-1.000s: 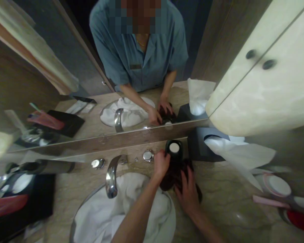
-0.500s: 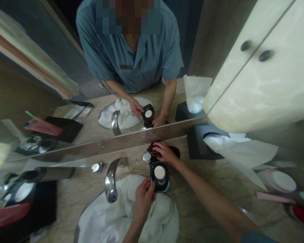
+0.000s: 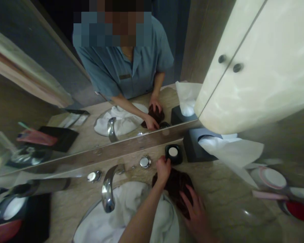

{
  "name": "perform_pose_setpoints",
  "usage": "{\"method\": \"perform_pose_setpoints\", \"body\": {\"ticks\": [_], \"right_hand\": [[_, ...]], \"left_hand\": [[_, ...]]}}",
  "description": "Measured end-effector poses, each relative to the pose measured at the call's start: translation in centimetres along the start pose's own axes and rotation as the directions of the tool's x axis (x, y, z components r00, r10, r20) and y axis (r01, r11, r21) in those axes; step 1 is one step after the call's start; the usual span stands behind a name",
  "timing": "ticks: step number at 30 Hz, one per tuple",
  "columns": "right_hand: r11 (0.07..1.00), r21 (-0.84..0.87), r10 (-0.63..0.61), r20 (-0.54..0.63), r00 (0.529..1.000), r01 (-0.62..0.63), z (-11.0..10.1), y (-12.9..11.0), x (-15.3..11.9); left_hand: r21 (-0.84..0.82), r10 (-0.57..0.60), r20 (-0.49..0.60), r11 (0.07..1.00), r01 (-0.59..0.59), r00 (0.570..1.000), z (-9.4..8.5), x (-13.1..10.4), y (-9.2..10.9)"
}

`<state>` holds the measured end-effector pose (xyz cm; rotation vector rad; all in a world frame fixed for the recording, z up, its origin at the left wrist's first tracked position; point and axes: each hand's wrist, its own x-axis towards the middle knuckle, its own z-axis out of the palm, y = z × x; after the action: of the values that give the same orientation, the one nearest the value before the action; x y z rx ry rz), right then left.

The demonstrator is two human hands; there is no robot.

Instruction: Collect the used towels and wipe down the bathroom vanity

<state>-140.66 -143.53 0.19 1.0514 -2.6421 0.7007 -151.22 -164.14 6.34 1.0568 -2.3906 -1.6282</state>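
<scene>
At the back of the counter, beside the tissue box, sits a black square dish (image 3: 177,160) with a round white item (image 3: 173,152) on it. The fingers of my left hand (image 3: 163,170) are closed on the dish's near left corner. A bunched dark brown cloth (image 3: 176,184) lies on the counter right of the basin, partly under my left wrist. My right hand (image 3: 194,211) grips this cloth from the right, its fingers spread over it. The mirror shows both hands too.
White towels (image 3: 131,202) fill the basin under a chrome faucet (image 3: 108,192). A dark tissue box (image 3: 197,148) stands right of the dish. Cups and a red item (image 3: 299,211) are at far right, a black tray (image 3: 38,219) at left.
My left hand has moved the black dish back and right, toward the tissue box. My right hand has come forward from the mirror's edge with the brown cloth. The view has shifted slightly.
</scene>
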Motion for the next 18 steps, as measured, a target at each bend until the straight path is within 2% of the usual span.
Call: {"method": "perform_pose_setpoints", "body": {"ticks": [2,4,6,7,8,9,10,11,12,14,15,16,18], "right_hand": [[0.992,0.09,-0.089,-0.021,0.996,0.091,-0.6,0.4,-2.0],[0.964,0.257,-0.058,-0.062,0.996,0.072,-1.5,0.1,-0.9],[0.903,0.429,0.074,-0.08,0.994,-0.032,-2.6,-1.0,3.5],[0.866,0.495,0.132,-0.082,0.988,-0.075,-2.9,-1.9,6.5],[0.845,0.531,0.121,-0.063,0.991,-0.07,-2.9,-2.9,9.9],[0.828,0.561,0.038,-0.058,0.998,0.001,-2.6,-3.9,13.5],[0.841,0.539,-0.05,-0.001,0.999,0.043,-1.9,-5.0,16.8],[0.885,0.461,-0.128,0.115,0.985,0.061,-0.8,-6.0,19.9],[0.922,0.381,-0.171,0.251,0.953,0.065,0.4,-6.9,22.4],[0.974,0.218,-0.152,0.441,0.885,0.058,2.9,-8.6,25.9],[0.987,0.151,-0.128,0.486,0.864,0.061,3.9,-9.3,26.8],[0.994,0.09,-0.104,0.502,0.859,0.067,4.6,-10.0,27.2],[0.992,-0.032,-0.091,0.486,0.869,0.122,5.3,-11.6,27.1]], "left_hand": [[0.029,0.003,0.007,1.0,-0.003,1.0,0.6,0.2,0.7],[0.027,-0.002,0.029,1.0,0.001,1.0,-0.1,-0.5,1.4],[-0.004,0.074,-0.039,0.997,-0.074,0.997,-2.3,-2.4,1.5],[-0.005,0.155,-0.131,0.988,-0.157,0.979,-3.8,-3.9,1.2],[0.022,0.263,-0.25,0.964,-0.266,0.932,-5.4,-5.8,0.5],[0.087,0.381,-0.359,0.923,-0.376,0.852,-7.0,-7.9,-0.6],[0.172,0.484,-0.424,0.873,-0.456,0.766,-8.5,-10.2,-2.1],[0.257,0.557,-0.438,0.83,-0.496,0.705,-9.8,-12.5,-3.9],[0.324,0.597,-0.414,0.802,-0.501,0.688,-10.8,-14.6,-6.0],[0.421,0.588,-0.349,0.794,-0.438,0.73,-12.4,-18.3,-10.6],[0.461,0.558,-0.34,0.8,-0.383,0.757,-13.0,-19.6,-12.9],[0.497,0.526,-0.354,0.806,-0.321,0.773,-13.6,-20.5,-15.1],[0.543,0.468,-0.421,0.816,-0.198,0.777,-14.8,-21.2,-18.4]]}}
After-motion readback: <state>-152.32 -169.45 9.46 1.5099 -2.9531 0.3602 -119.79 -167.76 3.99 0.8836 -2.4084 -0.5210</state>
